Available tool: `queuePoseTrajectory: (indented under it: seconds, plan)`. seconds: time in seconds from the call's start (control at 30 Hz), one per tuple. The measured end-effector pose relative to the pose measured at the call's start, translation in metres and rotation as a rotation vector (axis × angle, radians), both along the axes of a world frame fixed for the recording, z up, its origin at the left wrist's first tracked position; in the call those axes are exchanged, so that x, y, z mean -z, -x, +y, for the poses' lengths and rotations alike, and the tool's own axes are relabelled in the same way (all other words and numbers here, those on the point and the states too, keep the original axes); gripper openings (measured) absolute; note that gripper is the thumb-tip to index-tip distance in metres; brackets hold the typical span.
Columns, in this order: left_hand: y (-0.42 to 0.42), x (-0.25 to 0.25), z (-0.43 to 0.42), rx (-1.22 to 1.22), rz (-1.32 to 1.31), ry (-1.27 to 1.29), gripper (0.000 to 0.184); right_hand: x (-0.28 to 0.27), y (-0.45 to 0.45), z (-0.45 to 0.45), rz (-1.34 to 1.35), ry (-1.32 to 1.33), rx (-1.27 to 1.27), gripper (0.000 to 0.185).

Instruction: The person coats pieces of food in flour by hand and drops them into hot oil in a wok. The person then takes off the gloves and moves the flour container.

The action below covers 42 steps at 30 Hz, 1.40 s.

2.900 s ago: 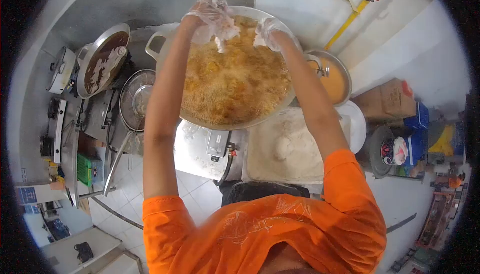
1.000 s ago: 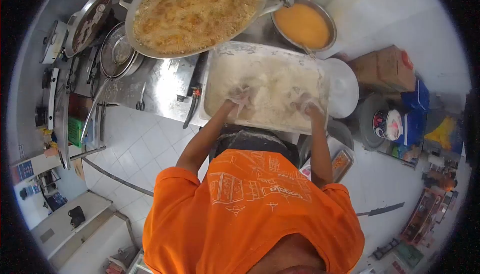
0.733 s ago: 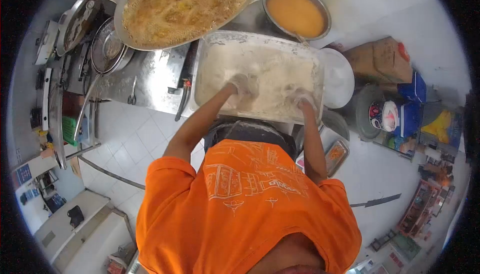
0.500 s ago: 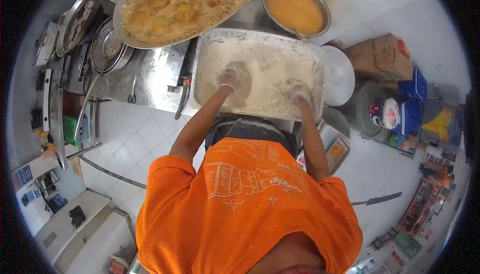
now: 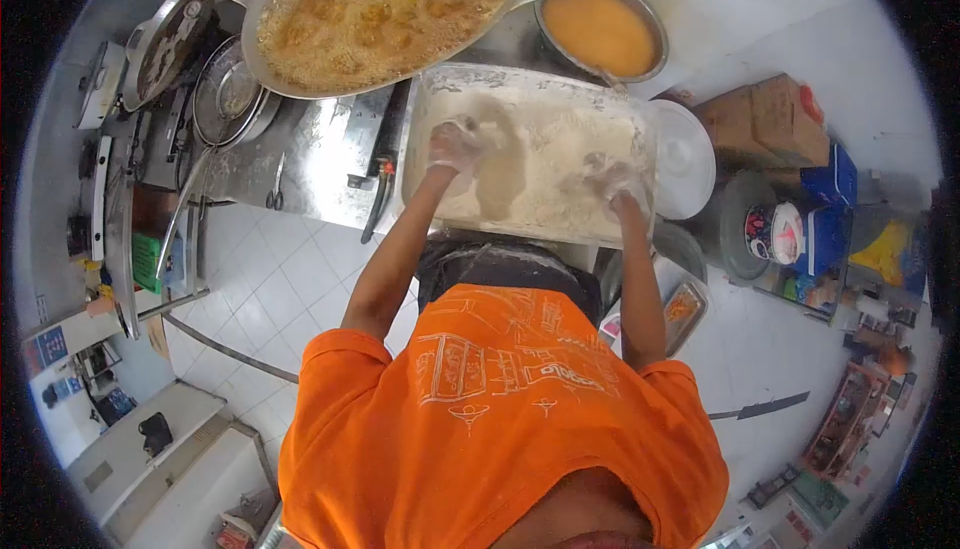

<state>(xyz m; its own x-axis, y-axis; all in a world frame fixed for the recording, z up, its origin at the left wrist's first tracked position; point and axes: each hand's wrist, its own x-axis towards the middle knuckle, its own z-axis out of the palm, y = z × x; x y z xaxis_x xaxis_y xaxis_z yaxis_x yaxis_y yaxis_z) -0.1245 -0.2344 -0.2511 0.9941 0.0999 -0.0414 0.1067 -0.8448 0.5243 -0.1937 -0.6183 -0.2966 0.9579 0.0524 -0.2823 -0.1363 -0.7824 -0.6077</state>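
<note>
A rectangular metal tray [image 5: 560,224] holds a wide bed of pale flour [image 5: 545,174]. My left hand [image 5: 456,144], in a clear plastic glove dusted with flour, is over the tray's left part, with a dark shadow on the flour beside it. Flour and blur mask its fingers. On the right side, my right hand [image 5: 622,184], gloved the same way, reaches down into the flour. Its fingertips merge with the powder, so their grip is unclear. Whether either hand holds a piece of food cannot be made out.
Just behind the tray, a large pan [image 5: 380,19] of bubbling oil stands close. A bowl of orange liquid [image 5: 600,34] sits at its right. Scissors [image 5: 277,184] and a strainer [image 5: 232,99] lie left. A white round lid [image 5: 685,159] adjoins the tray's right side.
My left hand has shifted left and slightly up from the flour, its shadow now apart from it. My right hand has moved slightly right. The whole view has shifted a little.
</note>
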Motion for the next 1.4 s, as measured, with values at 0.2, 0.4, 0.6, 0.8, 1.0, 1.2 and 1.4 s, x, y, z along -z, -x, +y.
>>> queuePoseTrajectory:
  seconds: [0.2,0.4,0.6,0.8,1.0,1.2,1.4]
  plan:
    - [0.005,-0.059,-0.028,0.387,-0.042,0.012,0.027,-0.051,-0.043,0.044,0.039,-0.030,-0.165,0.053]
    - [0.004,0.026,-0.080,0.642,0.004,-0.160,0.024,-0.028,-0.033,0.063,-0.166,0.286,-0.021,0.035]
    - [0.006,-0.146,-0.046,0.456,0.020,0.318,0.025,-0.049,-0.060,0.065,-0.554,0.525,-0.124,0.034]
    - [-0.061,-0.241,0.070,0.575,-0.415,0.212,0.036,-0.263,-0.105,0.162,-0.436,0.388,-0.113,0.034]
    - [-0.077,-0.262,0.131,0.424,-0.299,-0.107,0.027,-0.342,-0.164,0.299,-0.573,0.200,-0.538,0.029]
    - [-0.077,-0.240,0.189,0.241,-0.225,-0.373,0.028,-0.278,-0.222,0.395,-0.322,0.354,-0.652,0.029]
    - [-0.038,-0.257,0.167,0.334,-0.420,-0.455,0.045,-0.333,-0.170,0.365,-0.544,0.067,-0.573,0.035]
